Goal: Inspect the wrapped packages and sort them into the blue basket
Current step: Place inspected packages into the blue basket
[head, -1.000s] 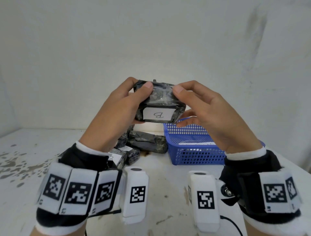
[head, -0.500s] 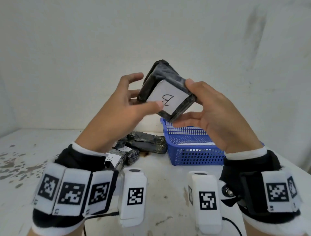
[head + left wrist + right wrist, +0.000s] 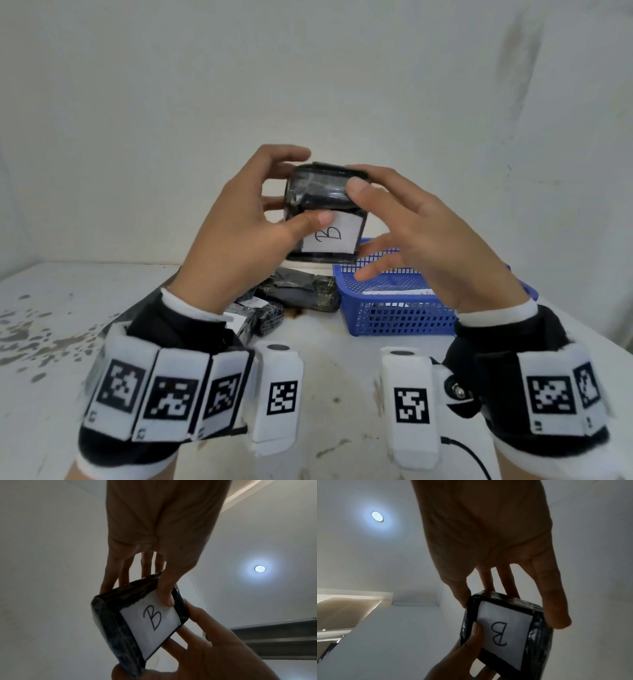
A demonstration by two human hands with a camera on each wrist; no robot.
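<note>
Both hands held the wrapped package (image 3: 325, 212) up above the blue basket (image 3: 397, 308) — left hand (image 3: 239, 233) thumb pinching its label (image 3: 334, 236), right hand (image 3: 421, 236) fingertips gripping the top. Best kept turning slowly, edges pinched — the wrap looked slick.

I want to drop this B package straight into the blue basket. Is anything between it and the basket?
Nothing visible blocks it. The package, held by the left hand and right hand, is above the blue basket's near-left corner. Only the right hand's lower fingers are between them, and something white already lies inside.
</note>
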